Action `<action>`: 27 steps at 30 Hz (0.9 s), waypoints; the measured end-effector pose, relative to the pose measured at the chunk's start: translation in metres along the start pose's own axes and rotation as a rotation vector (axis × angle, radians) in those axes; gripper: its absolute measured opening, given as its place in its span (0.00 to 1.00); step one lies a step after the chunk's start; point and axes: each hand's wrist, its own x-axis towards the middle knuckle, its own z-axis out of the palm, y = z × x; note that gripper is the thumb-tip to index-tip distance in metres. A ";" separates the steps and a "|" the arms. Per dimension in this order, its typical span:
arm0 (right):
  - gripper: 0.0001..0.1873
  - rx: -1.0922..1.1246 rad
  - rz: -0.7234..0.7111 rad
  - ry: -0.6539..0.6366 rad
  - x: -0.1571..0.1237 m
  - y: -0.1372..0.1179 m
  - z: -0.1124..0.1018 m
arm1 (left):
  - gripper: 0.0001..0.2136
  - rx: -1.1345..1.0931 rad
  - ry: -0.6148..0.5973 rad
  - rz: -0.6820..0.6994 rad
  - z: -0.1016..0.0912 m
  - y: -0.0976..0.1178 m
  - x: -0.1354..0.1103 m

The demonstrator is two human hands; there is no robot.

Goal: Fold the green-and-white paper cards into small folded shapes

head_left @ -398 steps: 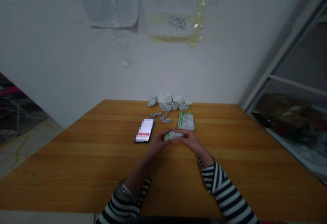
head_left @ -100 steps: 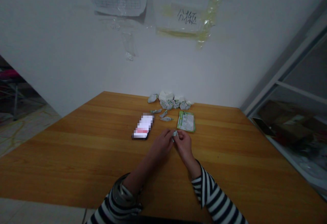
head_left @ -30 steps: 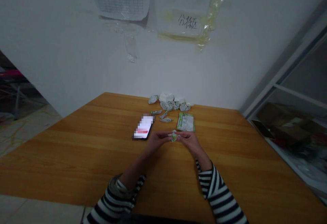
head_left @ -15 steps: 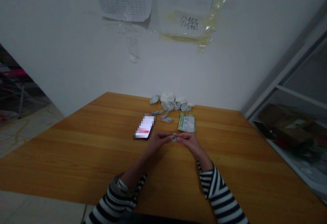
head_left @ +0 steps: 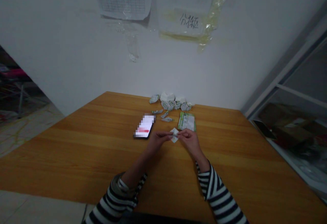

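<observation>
Between my two hands is a small white square (head_left: 174, 139) with faint markings, held corner-up like a diamond; it looks like a thin wrapper or packet. My left hand (head_left: 156, 141) pinches its left corner between thumb and fingers. On the opposite corner, my right hand (head_left: 191, 140) pinches in the same way. Just beyond the right hand lies a green and white printed packet (head_left: 187, 121). A phone (head_left: 145, 126) with a lit screen rests beyond the left hand. What sits inside the square, if anything, is hidden.
Several crumpled printed wrappers (head_left: 168, 105) and white tissue-like pieces lie along the table's back edge. Smaller twisted wrappers (head_left: 167, 119) lie nearer. The wooden table (head_left: 76, 142) meets a white wall (head_left: 84, 46). A framed glass panel (head_left: 301, 96) stands at the right.
The white square has opened out flatter and shows more of its face, above and below the fingers. My right hand has risen slightly; my left hand has barely moved.
</observation>
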 end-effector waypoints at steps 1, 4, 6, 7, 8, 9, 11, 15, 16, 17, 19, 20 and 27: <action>0.08 0.000 -0.003 0.017 0.000 0.000 0.000 | 0.10 0.007 0.001 0.010 0.000 0.001 0.000; 0.07 -0.017 -0.032 0.064 -0.001 -0.002 0.000 | 0.09 -0.001 -0.019 0.025 0.001 0.003 -0.002; 0.06 -0.025 -0.050 0.092 -0.002 -0.003 0.000 | 0.09 -0.011 -0.019 0.031 0.003 0.004 -0.003; 0.06 -0.026 -0.056 0.107 -0.002 -0.003 0.001 | 0.09 -0.019 -0.009 0.028 0.004 0.004 -0.003; 0.07 -0.023 -0.061 0.119 -0.002 -0.003 0.003 | 0.09 -0.033 0.007 0.021 0.004 0.003 -0.003; 0.08 -0.014 -0.064 0.131 -0.001 -0.003 0.005 | 0.10 -0.055 0.023 0.010 0.005 0.002 -0.003; 0.10 0.023 -0.057 0.163 -0.001 -0.001 0.011 | 0.12 -0.113 0.045 -0.024 0.006 -0.001 -0.002; 0.11 0.125 -0.006 0.236 -0.002 0.005 0.023 | 0.17 -0.207 0.099 -0.068 0.009 -0.005 -0.001; 0.11 0.145 0.006 0.248 -0.003 0.007 0.025 | 0.20 -0.213 0.116 -0.070 0.010 -0.006 -0.001; 0.11 0.167 0.015 0.262 -0.003 0.010 0.028 | 0.24 -0.211 0.134 -0.068 0.011 -0.006 -0.002; 0.12 0.217 0.030 0.292 -0.005 0.013 0.032 | 0.29 -0.192 0.163 -0.054 0.013 -0.005 -0.002; 0.14 0.244 0.038 0.306 -0.005 0.014 0.033 | 0.29 -0.179 0.174 -0.042 0.014 -0.005 -0.003; 0.19 0.261 0.058 0.309 -0.007 0.010 0.032 | 0.24 -0.119 0.139 -0.009 0.015 -0.005 -0.003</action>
